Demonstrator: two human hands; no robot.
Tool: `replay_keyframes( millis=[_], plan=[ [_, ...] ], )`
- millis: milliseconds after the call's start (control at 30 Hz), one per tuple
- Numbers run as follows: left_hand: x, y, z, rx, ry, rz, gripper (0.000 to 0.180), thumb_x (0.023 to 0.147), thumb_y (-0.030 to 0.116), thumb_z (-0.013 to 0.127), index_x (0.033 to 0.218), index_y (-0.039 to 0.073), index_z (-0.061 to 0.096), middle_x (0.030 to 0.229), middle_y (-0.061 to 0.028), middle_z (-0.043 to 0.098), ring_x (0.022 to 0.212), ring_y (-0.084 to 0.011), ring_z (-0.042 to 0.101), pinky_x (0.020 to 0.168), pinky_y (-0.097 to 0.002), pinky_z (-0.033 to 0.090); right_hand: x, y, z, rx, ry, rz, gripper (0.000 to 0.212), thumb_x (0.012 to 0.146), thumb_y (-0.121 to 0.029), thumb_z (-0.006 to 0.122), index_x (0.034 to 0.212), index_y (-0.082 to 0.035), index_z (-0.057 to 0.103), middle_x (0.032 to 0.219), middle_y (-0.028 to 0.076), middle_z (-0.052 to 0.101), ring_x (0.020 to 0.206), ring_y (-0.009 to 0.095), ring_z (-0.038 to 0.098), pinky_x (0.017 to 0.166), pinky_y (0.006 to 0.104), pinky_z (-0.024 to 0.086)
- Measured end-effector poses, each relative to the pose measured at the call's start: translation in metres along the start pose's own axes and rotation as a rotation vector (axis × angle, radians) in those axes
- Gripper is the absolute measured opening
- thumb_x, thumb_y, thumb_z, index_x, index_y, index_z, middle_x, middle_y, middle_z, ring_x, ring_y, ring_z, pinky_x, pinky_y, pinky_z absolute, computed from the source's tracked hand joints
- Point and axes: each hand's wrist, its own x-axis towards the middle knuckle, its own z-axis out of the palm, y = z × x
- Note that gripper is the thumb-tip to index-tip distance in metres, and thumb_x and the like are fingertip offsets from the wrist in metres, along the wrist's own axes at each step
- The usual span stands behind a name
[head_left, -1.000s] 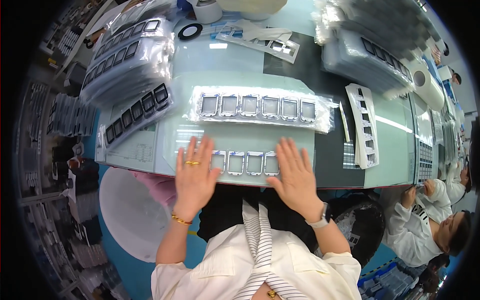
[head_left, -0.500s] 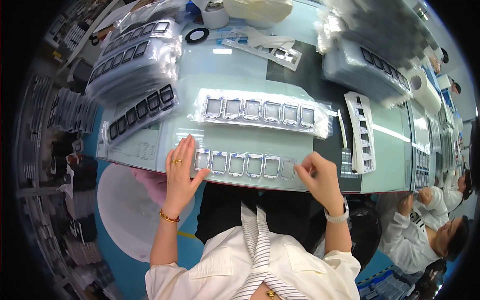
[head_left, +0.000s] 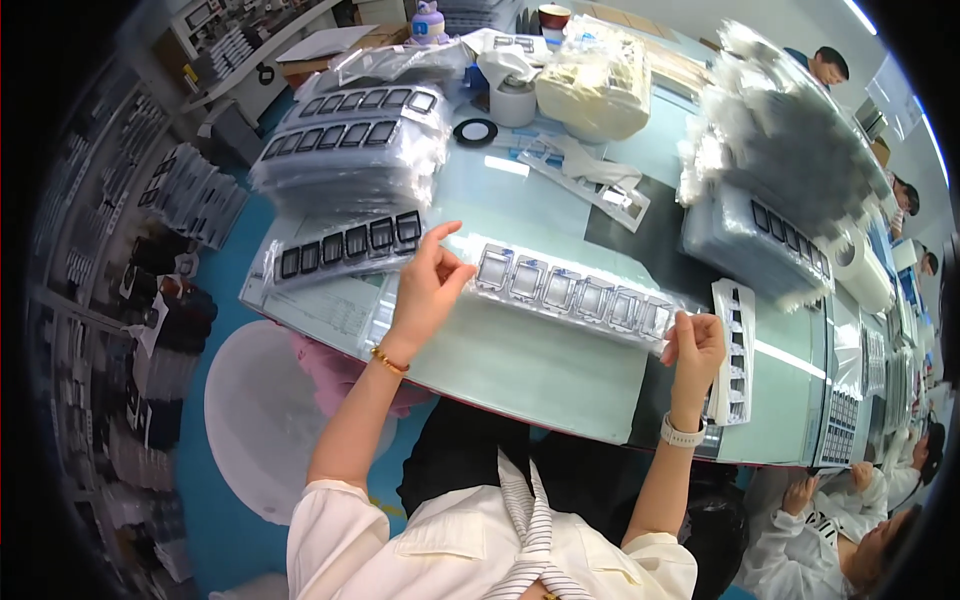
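Note:
A clear plastic tray (head_left: 530, 318) with a row of several rounded rectangular frames lies on the glass-topped table. Over it sits a thin clear strip of pale frames (head_left: 592, 298), its outlines doubling those beneath; whether the two touch, I cannot tell. My left hand (head_left: 425, 290) is at the strip's left end, thumb and fingers drawn together in a pinch. At the other end my right hand (head_left: 695, 348) pinches the strip's edge between thumb and fingers. The film between my left fingers is barely visible.
A tray of black frames (head_left: 350, 245) lies left. Stacks of bagged trays stand at back left (head_left: 350, 165) and right (head_left: 750, 215). Black tape roll (head_left: 475, 132), white cut-out strip (head_left: 733, 350) and white round tub (head_left: 250, 420) surround the work area. A co-worker (head_left: 830, 535) sits right.
The row of frames that lay at the table's front edge has been lifted away and is now over the tray. Both hands moved forward, and the view has shifted.

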Motion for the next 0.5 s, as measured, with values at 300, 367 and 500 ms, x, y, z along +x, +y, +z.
replay_keyframes(
  millis=[300,367,500],
  plan=[
    [0.012,-0.015,0.008,0.118,-0.101,-0.008,0.038,0.095,0.004,0.071,0.132,0.007,0.066,0.083,-0.0006,0.063,0.073,-0.0072,0.059,0.067,-0.0249,0.049,0.019,0.047,-0.005,-0.063,-0.022,0.058,0.015,0.101,-0.011,0.072,0.093,-0.004,0.061,0.066,-0.001,0.06,0.047,0.004,0.047,0.041,0.021,0.031],
    [0.013,-0.01,0.005,0.228,-0.1,0.036,0.031,0.094,0.004,0.071,0.124,0.009,0.073,0.083,-0.0009,0.064,0.073,-0.0083,0.06,0.066,-0.0256,0.049,0.019,0.047,-0.006,-0.113,-0.047,0.089,0.015,0.099,-0.012,0.074,0.099,-0.002,0.063,0.072,-0.002,0.061,0.054,0.004,0.049,0.047,0.0213,0.036],
    [0.011,-0.002,-0.002,0.49,-0.069,0.274,0.03,0.086,0.008,0.081,0.115,0.014,0.08,0.107,-0.0066,0.069,0.099,-0.0224,0.064,0.088,-0.0349,0.053,0.014,0.024,0.0,-0.541,0.122,-0.23,0.037,0.088,-0.017,0.084,0.118,-0.003,0.068,0.11,0.006,0.067,0.096,0.017,0.06,0.085,0.03,0.05]
  ],
)
